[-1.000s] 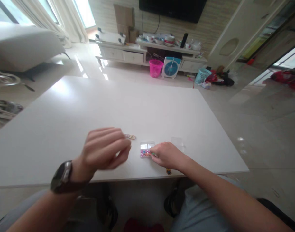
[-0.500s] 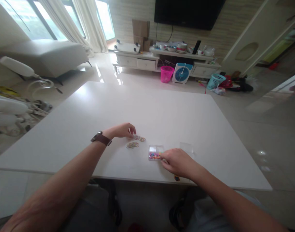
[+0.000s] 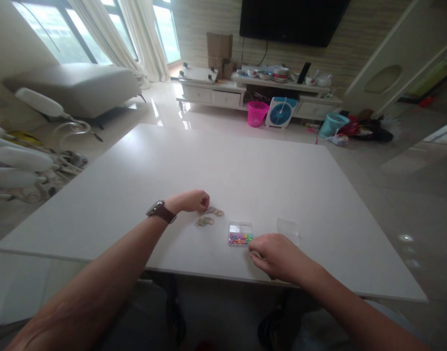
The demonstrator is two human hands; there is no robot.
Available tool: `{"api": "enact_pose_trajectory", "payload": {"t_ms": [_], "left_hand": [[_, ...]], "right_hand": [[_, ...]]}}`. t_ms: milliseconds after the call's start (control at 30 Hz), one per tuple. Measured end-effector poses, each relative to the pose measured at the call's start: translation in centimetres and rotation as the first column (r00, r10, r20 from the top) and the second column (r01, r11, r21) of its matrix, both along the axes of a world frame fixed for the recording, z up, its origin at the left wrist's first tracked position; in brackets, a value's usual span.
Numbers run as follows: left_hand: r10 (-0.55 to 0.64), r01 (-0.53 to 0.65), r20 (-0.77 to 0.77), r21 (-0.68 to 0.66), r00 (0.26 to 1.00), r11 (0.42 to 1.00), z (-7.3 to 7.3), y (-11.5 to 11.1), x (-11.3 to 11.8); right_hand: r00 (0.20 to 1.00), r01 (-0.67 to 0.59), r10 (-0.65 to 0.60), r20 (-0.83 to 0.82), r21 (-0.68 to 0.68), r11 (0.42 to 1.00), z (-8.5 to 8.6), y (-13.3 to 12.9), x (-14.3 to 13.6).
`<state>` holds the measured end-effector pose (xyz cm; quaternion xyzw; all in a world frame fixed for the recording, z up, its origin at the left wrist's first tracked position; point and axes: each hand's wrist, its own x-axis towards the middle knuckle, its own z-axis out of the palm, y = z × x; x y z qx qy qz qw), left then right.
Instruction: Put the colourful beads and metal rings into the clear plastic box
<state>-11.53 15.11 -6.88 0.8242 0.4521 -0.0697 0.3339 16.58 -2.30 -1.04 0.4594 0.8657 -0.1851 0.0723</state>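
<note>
My left hand (image 3: 196, 201), with a watch (image 3: 161, 211) on its wrist, is closed with its fingertips at the left end of a row of thin rings (image 3: 216, 212); whatever it pinches is hidden. Closer to me lies a second row of overlapping rings (image 3: 204, 222). Right of them, a clear compartment box (image 3: 241, 226) stands open, small colourful pieces (image 3: 241, 239) filling its near part. At its lower right corner my right hand (image 3: 276, 253) has its fingers curled together, with their contents too small or hidden to see. A clear lid (image 3: 288, 228) lies beyond this hand.
All this lies on a large white table (image 3: 226, 165), whose near edge runs in front of my legs. Across the room are a pink basket (image 3: 257, 114), a blue-and-white fan (image 3: 281, 112) and a low cabinet (image 3: 226, 99). White padded chair parts (image 3: 22, 158) stand at the left.
The fingers of my left hand have closed together at the rings. My right hand has drawn slightly back from the box, uncovering more of the coloured pieces. The whole view has shifted slightly.
</note>
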Motion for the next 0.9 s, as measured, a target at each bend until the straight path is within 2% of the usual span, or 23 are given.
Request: {"api": "enact_pose_trajectory", "payload": {"t_ms": [467,900], "left_hand": [[-0.046,0.045,0.004,0.088,0.999,0.995,0.8,-0.8,0.6],[-0.094,0.093,0.003,0.094,0.996,0.991,0.0,-0.8,1.6]], "right_hand": [[1.000,-0.014,0.015,0.013,-0.025,1.000,-0.2,-0.1,-0.7],[1.000,-0.015,0.015,0.000,-0.047,0.999,0.2,-0.2,-1.1]]}}
